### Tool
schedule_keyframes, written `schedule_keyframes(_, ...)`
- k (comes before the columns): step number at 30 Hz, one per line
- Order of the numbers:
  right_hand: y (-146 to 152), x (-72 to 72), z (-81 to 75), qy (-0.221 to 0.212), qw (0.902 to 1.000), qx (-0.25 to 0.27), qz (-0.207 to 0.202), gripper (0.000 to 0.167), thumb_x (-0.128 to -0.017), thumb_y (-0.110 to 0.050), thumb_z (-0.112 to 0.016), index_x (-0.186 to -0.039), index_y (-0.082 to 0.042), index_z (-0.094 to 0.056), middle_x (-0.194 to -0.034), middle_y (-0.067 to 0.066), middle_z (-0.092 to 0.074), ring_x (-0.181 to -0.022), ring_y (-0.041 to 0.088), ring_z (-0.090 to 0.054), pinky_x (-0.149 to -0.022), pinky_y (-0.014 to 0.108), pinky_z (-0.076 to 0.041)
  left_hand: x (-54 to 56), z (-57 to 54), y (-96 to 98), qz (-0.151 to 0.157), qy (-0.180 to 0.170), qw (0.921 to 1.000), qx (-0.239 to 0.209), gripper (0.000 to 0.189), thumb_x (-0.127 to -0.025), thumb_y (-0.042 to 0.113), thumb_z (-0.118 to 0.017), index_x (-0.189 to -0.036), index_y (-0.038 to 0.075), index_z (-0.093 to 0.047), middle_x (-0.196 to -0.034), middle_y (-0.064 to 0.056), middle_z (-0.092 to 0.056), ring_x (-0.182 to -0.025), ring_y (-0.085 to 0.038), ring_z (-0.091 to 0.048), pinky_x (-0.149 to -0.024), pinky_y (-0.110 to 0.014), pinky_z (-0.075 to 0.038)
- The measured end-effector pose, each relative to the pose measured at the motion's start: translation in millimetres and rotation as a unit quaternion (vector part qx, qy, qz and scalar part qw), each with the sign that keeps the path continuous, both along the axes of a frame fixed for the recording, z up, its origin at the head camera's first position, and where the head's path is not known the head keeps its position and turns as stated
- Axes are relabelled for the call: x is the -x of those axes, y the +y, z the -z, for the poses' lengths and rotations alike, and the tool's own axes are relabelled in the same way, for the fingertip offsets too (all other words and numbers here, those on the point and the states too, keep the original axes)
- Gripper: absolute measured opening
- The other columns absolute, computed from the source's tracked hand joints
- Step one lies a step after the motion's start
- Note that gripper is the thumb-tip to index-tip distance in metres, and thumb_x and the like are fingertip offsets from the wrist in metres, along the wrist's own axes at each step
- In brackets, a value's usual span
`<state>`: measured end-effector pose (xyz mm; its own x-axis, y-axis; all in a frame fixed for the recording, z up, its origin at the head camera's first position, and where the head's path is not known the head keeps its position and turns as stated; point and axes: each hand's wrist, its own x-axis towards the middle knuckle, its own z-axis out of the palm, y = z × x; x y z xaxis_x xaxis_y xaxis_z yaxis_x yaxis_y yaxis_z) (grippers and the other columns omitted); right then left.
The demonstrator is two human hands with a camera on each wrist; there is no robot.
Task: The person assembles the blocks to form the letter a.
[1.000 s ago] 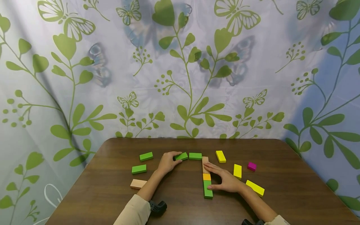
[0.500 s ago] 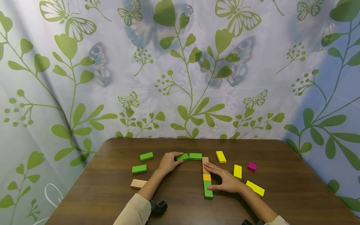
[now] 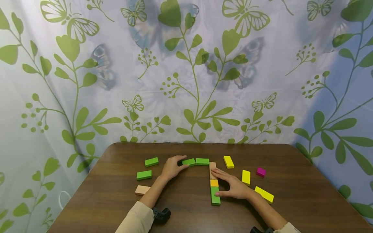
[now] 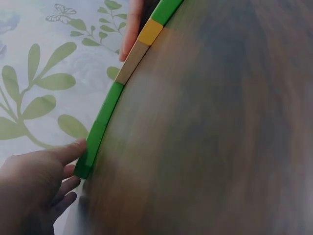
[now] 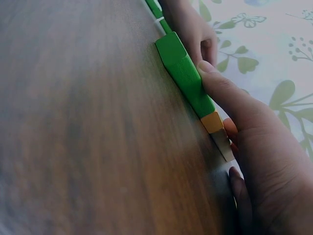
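In the head view, a left green block (image 3: 189, 162) and another green block (image 3: 202, 161) lie end to end. From the right end of this row a column runs toward me: a tan block (image 3: 213, 170), a short orange block (image 3: 214, 183) and a near green block (image 3: 215, 197). My left hand (image 3: 172, 168) is at the left green block's outer end, thumb and fingers spread around it; the left wrist view shows the fingertips beside that end. My right hand (image 3: 233, 186) rests along the column, fingertips on the tan block and thumb touching the near green block.
Two loose green blocks (image 3: 144, 175) and a tan block (image 3: 142, 190), partly behind my left forearm, lie at left. Several yellow blocks (image 3: 246, 177) and a magenta block (image 3: 261, 172) are at right. A patterned curtain (image 3: 186, 81) hangs behind the wooden table (image 3: 186, 213).
My left hand has drawn slightly left, uncovering more of the left green block's end. That block had shifted slightly right, closing the gap to its neighbour. My right hand has stayed put.
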<state>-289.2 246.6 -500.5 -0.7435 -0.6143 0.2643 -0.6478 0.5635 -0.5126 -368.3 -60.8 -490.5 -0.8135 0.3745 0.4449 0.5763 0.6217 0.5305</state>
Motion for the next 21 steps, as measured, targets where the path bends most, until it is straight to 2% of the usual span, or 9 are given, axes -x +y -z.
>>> schedule_keyframes(5,0,-0.1,0.2,0.007,1.0000,-0.001,0.001,0.082,-0.078,-0.054,-0.066,-0.144,-0.018,-0.034,-0.149,0.002,-0.028,-0.135,0.023,-0.025,-0.097,0.059,-0.030,-1.4,-6.9,-14.4,-0.016,0.026,0.9993,-0.022,0.045,-0.081,0.026,-0.072,-0.119,0.006,-0.063,-0.116,-0.009,-0.062,-0.108,-0.027,-0.057,-0.086,-0.042,-0.048)
schedule_keyframes(12,-1,-0.9,-1.8,0.001,1.0000,0.001,0.001,0.083,-0.078,-0.054,-0.067,-0.144,-0.017,-0.034,-0.149,0.002,-0.028,-0.135,0.023,-0.025,-0.098,0.058,-0.030,-1.5,-16.8,-48.0,-0.071,0.044,0.9961,-0.028,0.042,-0.080,0.027,-0.073,-0.117,0.009,-0.065,-0.114,-0.010,-0.063,-0.105,-0.028,-0.059,-0.086,-0.043,-0.048)
schedule_keyframes(13,-1,-1.0,-2.3,-0.001,1.0000,0.002,0.001,0.083,-0.077,-0.054,-0.067,-0.144,-0.017,-0.035,-0.149,0.002,-0.028,-0.135,0.023,-0.025,-0.098,0.058,-0.030,-1.3,-17.3,-54.0,-0.078,0.045,0.9955,-0.029,0.042,-0.080,0.026,-0.073,-0.117,0.008,-0.065,-0.114,-0.010,-0.064,-0.105,-0.029,-0.059,-0.086,-0.043,-0.048)
schedule_keyframes(14,-2,-1.1,-2.7,-0.001,1.0000,0.002,0.001,0.083,-0.077,-0.054,-0.067,-0.144,-0.016,-0.035,-0.149,0.003,-0.028,-0.135,0.023,-0.025,-0.098,0.059,-0.030,-1.5,-17.5,-60.2,-0.084,0.046,0.9950,-0.030,0.042,-0.080,0.026,-0.073,-0.117,0.008,-0.065,-0.114,-0.011,-0.063,-0.097,-0.031,-0.062,-0.085,-0.043,-0.048)
schedule_keyframes(20,-2,-1.2,-3.8,-0.003,1.0000,0.005,0.002,0.083,-0.077,-0.053,-0.067,-0.144,-0.016,-0.035,-0.149,0.004,-0.029,-0.135,0.024,-0.025,-0.097,0.059,-0.030,-1.0,-12.8,-98.0,-0.107,0.051,0.9918,-0.047,0.044,-0.077,0.019,-0.076,-0.116,0.003,-0.064,-0.112,-0.016,-0.063,-0.086,-0.035,-0.063,-0.080,-0.046,-0.050)
schedule_keyframes(21,-2,-1.1,-3.8,-0.004,1.0000,0.006,0.002,0.083,-0.077,-0.053,-0.067,-0.144,-0.016,-0.035,-0.149,0.004,-0.029,-0.135,0.024,-0.025,-0.097,0.059,-0.030,-0.9,-11.5,-103.7,-0.112,0.050,0.9913,-0.048,0.044,-0.076,0.018,-0.076,-0.116,0.003,-0.064,-0.112,-0.017,-0.063,-0.091,-0.034,-0.062,-0.079,-0.047,-0.050)
